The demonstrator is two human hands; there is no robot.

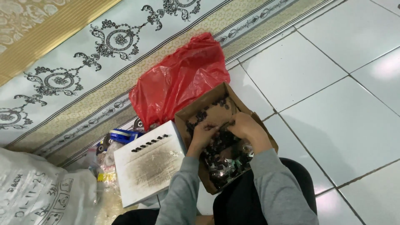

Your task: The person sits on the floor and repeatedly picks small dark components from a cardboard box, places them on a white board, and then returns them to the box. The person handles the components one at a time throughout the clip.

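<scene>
A brown cardboard box (196, 110) lies on the white tiled floor in front of me, filled with many small dark and shiny metal parts (225, 160). My left hand (203, 135) and my right hand (246, 129) are both inside the box, fingers curled down among the parts, fingertips close together near the box's middle. What the fingers grip is too small to make out. Both arms wear grey sleeves.
A white foam board (146, 164) with a short row of small dark parts lies left of the box. A red plastic bag (179, 79) sits behind it. A patterned rug (83, 62) covers the floor at left. A white sack (37, 191) lies bottom left, blue tape rolls (123, 135) nearby.
</scene>
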